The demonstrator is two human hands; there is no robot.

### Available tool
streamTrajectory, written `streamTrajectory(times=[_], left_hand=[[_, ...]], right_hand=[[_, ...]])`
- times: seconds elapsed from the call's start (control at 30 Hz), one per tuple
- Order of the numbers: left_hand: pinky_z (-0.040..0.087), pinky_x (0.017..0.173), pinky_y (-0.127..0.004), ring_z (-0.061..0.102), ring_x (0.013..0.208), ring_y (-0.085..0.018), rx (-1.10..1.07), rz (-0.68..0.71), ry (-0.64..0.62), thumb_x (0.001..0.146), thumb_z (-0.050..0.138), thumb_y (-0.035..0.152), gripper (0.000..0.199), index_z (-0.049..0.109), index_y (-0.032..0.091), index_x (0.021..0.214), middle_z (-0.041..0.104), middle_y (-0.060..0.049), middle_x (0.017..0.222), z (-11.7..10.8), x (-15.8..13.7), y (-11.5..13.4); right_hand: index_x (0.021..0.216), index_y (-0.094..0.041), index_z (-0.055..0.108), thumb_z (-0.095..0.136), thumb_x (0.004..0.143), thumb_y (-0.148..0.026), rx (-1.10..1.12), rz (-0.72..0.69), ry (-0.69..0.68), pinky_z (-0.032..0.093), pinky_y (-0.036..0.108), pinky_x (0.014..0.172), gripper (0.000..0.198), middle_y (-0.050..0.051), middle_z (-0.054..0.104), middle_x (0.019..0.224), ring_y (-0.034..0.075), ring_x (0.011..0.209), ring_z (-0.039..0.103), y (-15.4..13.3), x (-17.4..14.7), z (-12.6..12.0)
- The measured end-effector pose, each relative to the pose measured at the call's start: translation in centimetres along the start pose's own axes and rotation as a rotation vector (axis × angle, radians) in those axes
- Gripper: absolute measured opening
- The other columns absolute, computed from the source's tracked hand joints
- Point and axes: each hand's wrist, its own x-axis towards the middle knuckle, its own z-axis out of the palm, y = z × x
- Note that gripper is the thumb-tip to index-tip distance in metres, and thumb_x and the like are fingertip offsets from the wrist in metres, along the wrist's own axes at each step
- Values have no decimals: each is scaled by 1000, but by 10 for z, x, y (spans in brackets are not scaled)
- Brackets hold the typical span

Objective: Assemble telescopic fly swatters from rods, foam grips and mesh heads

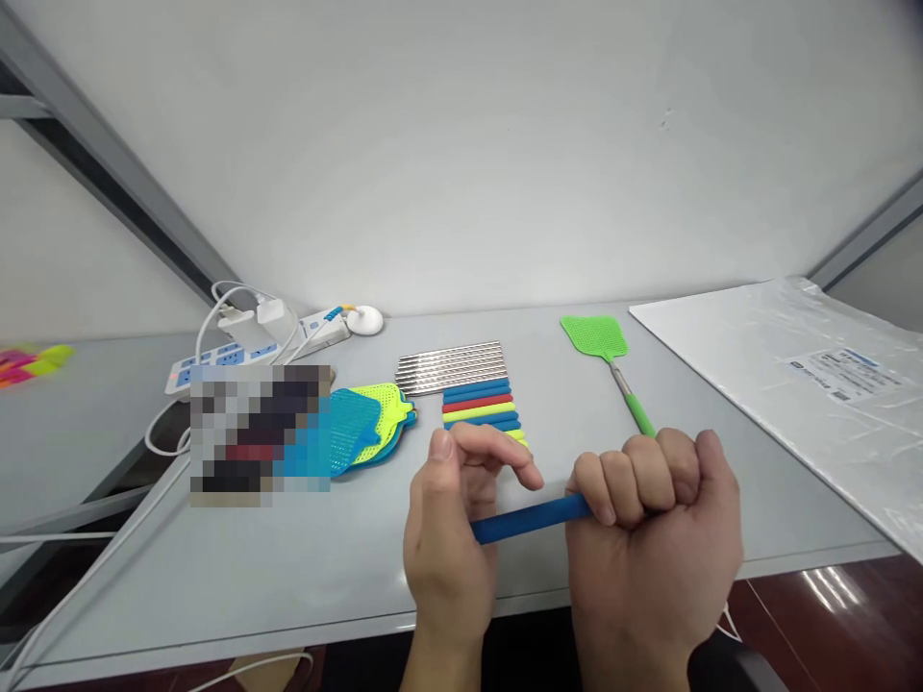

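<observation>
My right hand (649, 538) is closed in a fist round a blue tube-shaped handle (532, 519), which sticks out to the left. The handle's left end meets the palm of my left hand (451, 529), whose thumb points up and whose fingers are bent loosely, apart from the handle. Just beyond my hands lies a row of blue, red and yellow handles (477, 406), partly hidden by my left fingers. Silver metal rods (454, 367) lie side by side behind them. A green fly swatter (597, 336) lies beyond my right hand, its green grip partly covered by my knuckles.
Blue and yellow fly swatter heads (353, 432) are piled at the left, beside a pixelated patch. Behind stand a power strip (231, 358) with white cables and a round white device (364, 320). A white plastic-wrapped package (814, 375) covers the right side of the table.
</observation>
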Motion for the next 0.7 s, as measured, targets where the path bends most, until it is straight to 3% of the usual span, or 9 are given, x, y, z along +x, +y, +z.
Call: streamTrajectory(times=[0.17, 0.27, 0.43, 0.53, 0.63, 0.7], left_hand=[[49, 75, -33, 59, 68, -18, -10, -33, 30, 101, 28, 43, 56, 66, 17, 69, 62, -4, 66, -1, -1, -2], [47, 69, -30, 56, 68, -17, 109, -31, -6, 101, 29, 41, 51, 62, 18, 70, 60, -3, 65, -9, 0, 4], [41, 62, -26, 55, 68, -17, 798, -1, -331, 95, 50, 40, 22, 64, 23, 95, 64, -1, 78, -37, -7, 32], [41, 58, -27, 58, 67, -19, 1123, 11, -431, 91, 56, 34, 12, 64, 27, 96, 68, 0, 78, -60, -18, 48], [42, 54, -26, 59, 62, -20, 1170, 30, -263, 92, 52, 37, 17, 64, 27, 86, 65, 0, 68, -89, -33, 67], [42, 49, -24, 58, 55, -18, 1051, 74, -8, 90, 56, 41, 17, 67, 28, 87, 61, 2, 61, -112, -44, 82]], right_hand=[[60, -21, 21, 43, 97, -34, -49, -17, -53, 32, 21, 37, 45, -10, 10, 49, 9, 39, 7, 5, -9, 5], [60, -21, 22, 42, 97, -36, -102, -36, -71, 32, 21, 38, 45, -10, 11, 49, 9, 40, 9, 7, -9, 7], [63, -21, 27, 44, 97, -34, -184, 138, -172, 36, 20, 44, 40, -11, 16, 51, 7, 40, 15, 21, -12, 14], [65, -21, 37, 42, 98, -41, -306, 189, -331, 47, 26, 58, 38, -9, 31, 56, 8, 45, 36, 38, -25, 18], [90, -24, 55, 36, 95, -58, -577, 55, -556, 51, 41, 83, 39, 1, 57, 84, 18, 82, 62, 60, -38, 16], [116, -25, 53, 34, 95, -59, -893, -114, -720, 44, 48, 98, 44, 9, 59, 114, 24, 113, 57, 77, -44, 14]])
